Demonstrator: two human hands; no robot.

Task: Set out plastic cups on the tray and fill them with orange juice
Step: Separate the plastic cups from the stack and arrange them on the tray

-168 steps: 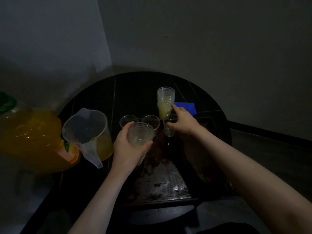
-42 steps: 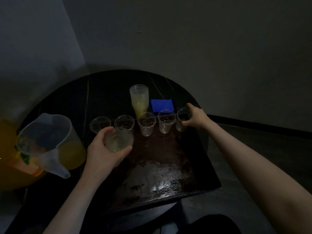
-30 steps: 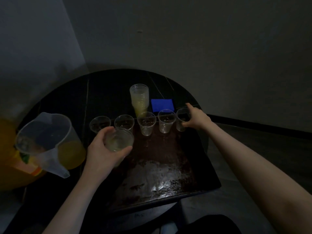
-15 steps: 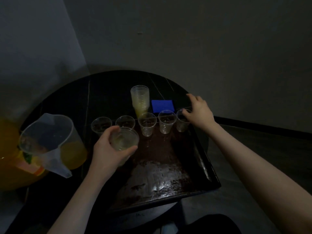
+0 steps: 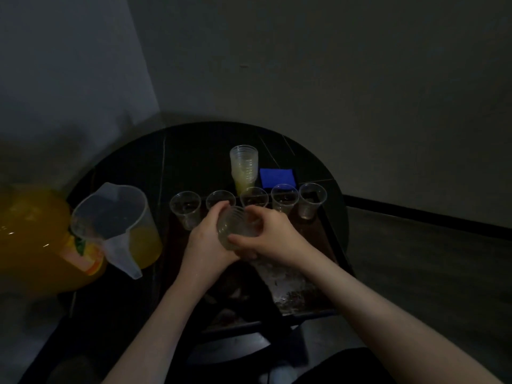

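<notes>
I am holding a nested stack of clear plastic cups [image 5: 235, 228] over the middle of the dark tray [image 5: 336, 250], both hands wrapped around it. My left hand [image 5: 206, 239] is cupping the stack from below and the side, and my right hand [image 5: 273, 235] is gripping its upper rim end, fingers curled on the ribbed wall, as if I am working one cup loose.

These cups are looking thin, light and easily crushed, and nested ones probably cling together, so I am judging it best to pinch the top cup near its stiffer rim and twist gently, not squeeze the soft wall.

Beyond my hands, five single cups are standing upright in a row along the tray's far edge: the leftmost cup [image 5: 185, 207] through to the rightmost cup [image 5: 312, 199], all seemingly without juice. A new cup has to go in front of that row without knocking it.

To my left on the counter [image 5: 194, 151], a clear pitcher [image 5: 116, 223] partly filled with orange juice is standing just beside a big juice bottle [image 5: 36, 239]. Farther back, another cup stack [image 5: 244, 167] is standing next to a blue cloth [image 5: 277, 177].
</notes>
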